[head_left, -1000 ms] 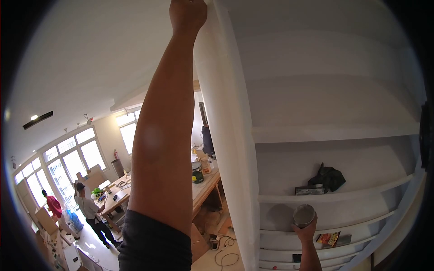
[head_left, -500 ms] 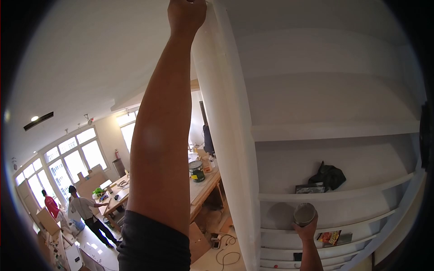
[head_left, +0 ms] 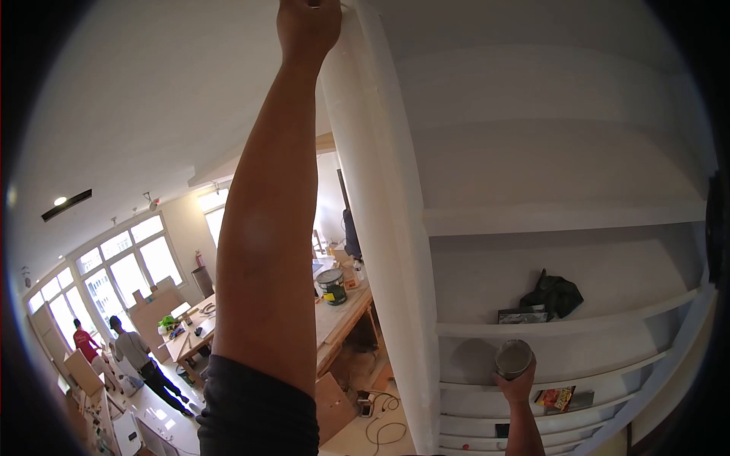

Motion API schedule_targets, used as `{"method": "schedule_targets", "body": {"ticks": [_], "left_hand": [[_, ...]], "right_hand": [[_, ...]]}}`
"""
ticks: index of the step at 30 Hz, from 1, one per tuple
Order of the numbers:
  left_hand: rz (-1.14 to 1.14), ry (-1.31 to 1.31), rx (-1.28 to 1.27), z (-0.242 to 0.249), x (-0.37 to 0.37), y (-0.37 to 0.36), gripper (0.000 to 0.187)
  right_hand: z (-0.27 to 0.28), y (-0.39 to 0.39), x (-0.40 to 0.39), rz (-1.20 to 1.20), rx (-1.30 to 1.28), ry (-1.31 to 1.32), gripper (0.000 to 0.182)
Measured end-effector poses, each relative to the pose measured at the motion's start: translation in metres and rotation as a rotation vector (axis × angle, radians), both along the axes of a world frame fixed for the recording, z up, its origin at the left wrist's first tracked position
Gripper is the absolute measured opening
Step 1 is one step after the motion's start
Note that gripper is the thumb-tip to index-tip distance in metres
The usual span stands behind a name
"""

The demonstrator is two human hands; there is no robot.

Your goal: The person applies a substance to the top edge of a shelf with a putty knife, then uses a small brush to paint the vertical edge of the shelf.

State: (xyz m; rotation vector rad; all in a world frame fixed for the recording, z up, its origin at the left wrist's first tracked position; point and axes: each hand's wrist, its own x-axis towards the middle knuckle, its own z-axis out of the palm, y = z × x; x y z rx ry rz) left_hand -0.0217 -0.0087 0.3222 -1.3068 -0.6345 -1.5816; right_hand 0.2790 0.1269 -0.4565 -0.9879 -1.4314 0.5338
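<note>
My left arm is stretched up across the middle of the view, its dark sleeve at the bottom. At the top edge my left hand is closed beside the upper end of a white upright panel. A small pale bit shows at its fingers, but the frame cuts off what it holds. Lower right, my right hand grips a round grey cup, its open mouth facing me. The cup is in front of the white shelves. A dark crumpled cloth and a flat dark box lie on the shelf above it.
A colourful packet lies on a lower shelf. Beyond the panel are a workbench with a paint can, and a cable on the floor. Two people, one in a grey shirt and one in red, stand far left.
My left hand has shifted slightly left and down. The right hand and cup stay almost in place. In the background, the person in grey has lowered an arm from the table.
</note>
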Motion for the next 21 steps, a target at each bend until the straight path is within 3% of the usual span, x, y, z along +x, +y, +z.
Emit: {"method": "schedule_targets", "body": {"ticks": [4, 10, 21], "left_hand": [[-0.122, -0.044, -0.009, -0.001, 0.007, -0.003, 0.028], [0.029, -0.019, 0.046, 0.007, 0.000, 0.004, 0.028], [0.004, 0.004, -0.001, -0.003, 0.004, -0.004, 0.028]], "right_hand": [[-0.003, 0.002, 0.001, 0.002, 0.008, -0.034, 0.118], [0.001, 0.000, 0.000, 0.002, -0.026, -0.014, 0.118], [-0.004, 0.003, 0.001, 0.026, -0.003, 0.001, 0.122]]}}
